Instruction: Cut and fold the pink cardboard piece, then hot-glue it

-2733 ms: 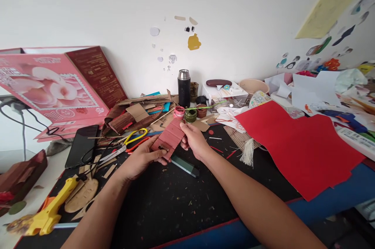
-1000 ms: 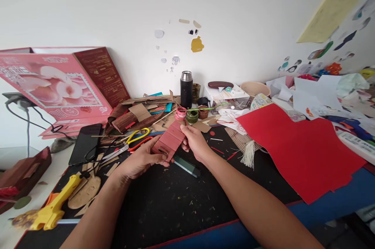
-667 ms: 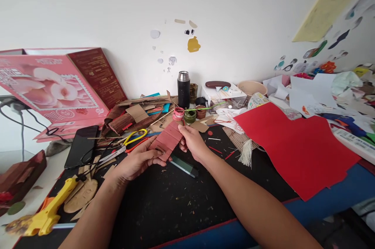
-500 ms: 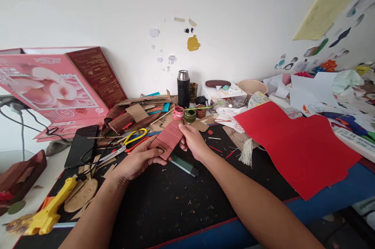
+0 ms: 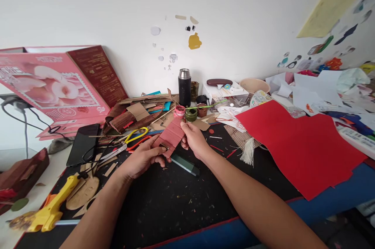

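A creased piece of red-painted cardboard (image 5: pixel 172 135) is held tilted above the black mat, between both hands. My left hand (image 5: pixel 144 156) grips its lower left end, the thumb lying on top beside a small dark strip whose kind I cannot make out. At the upper right edge my right hand (image 5: pixel 191 138) pinches the cardboard, thumb on top and fingers partly hidden beneath. Just below it on the mat lies a dark green, flat tool (image 5: pixel 186 166), perhaps a utility knife. Scissors with yellow handles (image 5: pixel 136 135) rest left of the hands, touching other clutter.
Open paint jars (image 5: pixel 191 114) and a black thermos (image 5: pixel 184 88) stand behind the hands. A yellow glue gun (image 5: pixel 55 206) and a phone (image 5: pixel 83 145) lie left. Red sheet (image 5: pixel 299 143) covers the right side. Cardboard scraps (image 5: pixel 139 111) are heaped at the back left.
The view has shifted slightly, so most things appear a little farther right. Both hands keep their hold on the red cardboard; the left fingers have shifted slightly under its lower end.
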A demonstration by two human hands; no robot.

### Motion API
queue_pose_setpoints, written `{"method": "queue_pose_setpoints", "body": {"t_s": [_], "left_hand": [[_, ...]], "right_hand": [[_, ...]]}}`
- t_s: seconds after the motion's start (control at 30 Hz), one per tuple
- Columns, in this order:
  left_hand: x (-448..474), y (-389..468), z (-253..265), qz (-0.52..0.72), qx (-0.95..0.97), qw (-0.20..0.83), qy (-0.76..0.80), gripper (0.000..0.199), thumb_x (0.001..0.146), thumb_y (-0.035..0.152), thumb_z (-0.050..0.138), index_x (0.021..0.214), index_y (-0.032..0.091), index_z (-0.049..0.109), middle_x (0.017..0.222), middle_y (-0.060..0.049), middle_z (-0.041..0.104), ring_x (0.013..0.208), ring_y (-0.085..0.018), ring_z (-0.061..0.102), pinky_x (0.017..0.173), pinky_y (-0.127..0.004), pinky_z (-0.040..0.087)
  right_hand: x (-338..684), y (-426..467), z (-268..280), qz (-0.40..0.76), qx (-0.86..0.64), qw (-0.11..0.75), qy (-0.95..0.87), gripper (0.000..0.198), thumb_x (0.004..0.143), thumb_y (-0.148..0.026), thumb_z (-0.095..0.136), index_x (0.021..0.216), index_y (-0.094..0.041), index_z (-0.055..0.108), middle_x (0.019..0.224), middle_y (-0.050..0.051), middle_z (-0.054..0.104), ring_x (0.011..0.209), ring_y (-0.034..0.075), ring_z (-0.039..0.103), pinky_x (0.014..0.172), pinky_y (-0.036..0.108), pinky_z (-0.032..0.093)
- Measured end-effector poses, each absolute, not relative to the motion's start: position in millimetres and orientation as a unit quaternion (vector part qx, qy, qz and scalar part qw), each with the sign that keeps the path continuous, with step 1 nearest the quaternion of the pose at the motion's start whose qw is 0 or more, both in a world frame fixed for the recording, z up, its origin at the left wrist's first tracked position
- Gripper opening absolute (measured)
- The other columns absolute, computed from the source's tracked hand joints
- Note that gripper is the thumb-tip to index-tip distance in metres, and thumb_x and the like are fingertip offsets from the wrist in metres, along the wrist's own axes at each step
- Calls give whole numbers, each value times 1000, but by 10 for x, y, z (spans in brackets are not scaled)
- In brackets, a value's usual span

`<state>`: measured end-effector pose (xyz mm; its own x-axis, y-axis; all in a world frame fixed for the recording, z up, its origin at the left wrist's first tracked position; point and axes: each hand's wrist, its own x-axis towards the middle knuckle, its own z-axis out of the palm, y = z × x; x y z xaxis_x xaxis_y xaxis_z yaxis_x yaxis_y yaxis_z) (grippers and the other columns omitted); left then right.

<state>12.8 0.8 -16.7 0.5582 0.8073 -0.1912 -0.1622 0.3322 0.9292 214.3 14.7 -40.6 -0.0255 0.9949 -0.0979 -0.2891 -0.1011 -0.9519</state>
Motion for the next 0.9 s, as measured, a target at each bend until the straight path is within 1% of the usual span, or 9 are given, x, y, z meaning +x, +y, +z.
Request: {"method": "queue_pose_setpoints", "body": {"t_s": [0.17, 0.23, 0.33, 0.4, 0.47, 0.6, 0.77, 0.83, 0.9], "left_hand": [[102, 12, -167, 339, 472, 739, 343, 47, 79, 19, 84, 122, 18, 66, 97, -6, 74, 71, -20, 75, 55, -25, 60], [72, 9, -158, 343, 469, 739, 341, 57, 76, 18, 86, 128, 19, 64, 94, -4, 74, 69, -18, 74, 57, -24, 61], [30, -3, -142, 340, 465, 742, 341, 80, 71, 16, 89, 144, 22, 56, 89, -1, 74, 64, -15, 72, 61, -25, 62], [17, -9, -133, 337, 464, 743, 346, 86, 72, 16, 90, 149, 23, 52, 88, -1, 75, 64, -16, 73, 62, -27, 62], [21, -6, -129, 339, 462, 739, 354, 78, 76, 19, 89, 146, 22, 55, 89, -2, 75, 67, -17, 73, 63, -28, 63], [45, 28, -150, 357, 451, 727, 374, 47, 79, 25, 89, 120, 16, 67, 86, -3, 73, 65, -15, 71, 58, -26, 62], [31, 95, -206, 400, 438, 710, 381, 41, 76, 30, 93, 105, 18, 67, 78, 1, 69, 54, -12, 63, 47, -22, 55], [7, 117, -216, 418, 435, 703, 377, 37, 78, 33, 91, 101, 18, 67, 77, 1, 68, 54, -11, 61, 45, -20, 53], [-17, 122, -209, 433, 434, 700, 367, 39, 78, 39, 91, 101, 18, 68, 77, 1, 67, 54, -10, 59, 46, -19, 52]], "right_hand": [[2143, 131, -388, 599, -440, 538, -398, 54, 85, -72, 69, 77, -26, 44, 48, -11, 47, 35, 9, 44, 34, 21, 28], [2137, 120, -381, 601, -437, 537, -398, 54, 84, -72, 70, 77, -25, 44, 49, -11, 46, 35, 9, 44, 34, 21, 28], [2123, 108, -374, 605, -432, 538, -397, 54, 84, -72, 70, 75, -25, 45, 49, -11, 46, 35, 9, 43, 34, 21, 28], [2116, 104, -372, 608, -429, 538, -396, 54, 84, -71, 71, 75, -25, 45, 49, -10, 46, 35, 9, 43, 35, 21, 28], [2113, 103, -372, 609, -428, 538, -395, 54, 83, -71, 72, 75, -25, 45, 49, -10, 46, 35, 9, 43, 35, 21, 28], [2112, 104, -374, 615, -428, 532, -394, 53, 82, -71, 73, 77, -25, 45, 49, -11, 46, 34, 9, 43, 34, 21, 27], [2104, 103, -365, 627, -425, 525, -388, 53, 80, -69, 75, 77, -25, 45, 49, -11, 46, 34, 9, 43, 34, 21, 24], [2102, 98, -356, 632, -420, 527, -383, 53, 80, -69, 76, 77, -25, 45, 49, -11, 46, 35, 9, 43, 35, 21, 24], [2106, 94, -344, 638, -414, 531, -374, 53, 80, -68, 76, 77, -25, 44, 49, -11, 45, 36, 9, 43, 36, 21, 24]]}}
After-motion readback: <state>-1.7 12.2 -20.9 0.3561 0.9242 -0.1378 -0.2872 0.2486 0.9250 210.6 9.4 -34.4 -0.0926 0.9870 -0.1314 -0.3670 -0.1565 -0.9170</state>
